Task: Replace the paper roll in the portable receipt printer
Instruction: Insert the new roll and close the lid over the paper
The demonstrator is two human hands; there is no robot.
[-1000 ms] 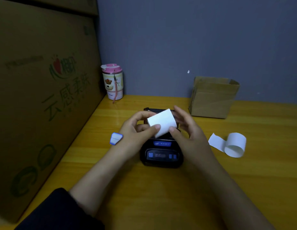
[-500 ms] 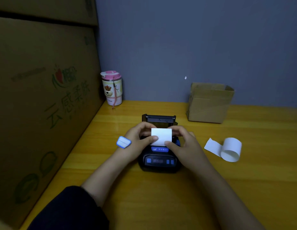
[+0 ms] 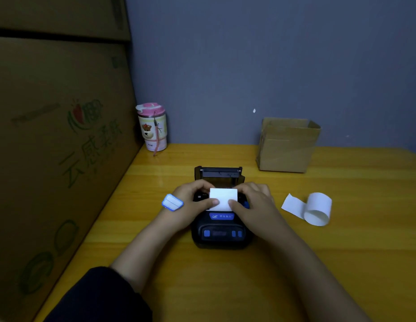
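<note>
A black portable receipt printer (image 3: 222, 231) with blue buttons sits on the yellow wooden table (image 3: 225, 287), its lid (image 3: 218, 172) standing open at the back. A white paper roll (image 3: 223, 199) lies in the printer's open bay, its loose end drawn forward over the front edge. My left hand (image 3: 190, 203) and my right hand (image 3: 253, 203) hold the roll from either side, thumbs pressing on the paper strip. A second, thinner paper roll (image 3: 317, 209) with a loose tail lies on the table to the right.
A blue-bordered label sticker (image 3: 172, 202) sits on my left hand. A large cardboard box (image 3: 58, 147) walls the left side. A pink-lidded cup (image 3: 152, 127) stands in the back corner. A small open carton (image 3: 287, 145) stands at the back right.
The paper roll came down from above the printer into its open bay. Both hands followed it down and now press its loose end flat over the front.
</note>
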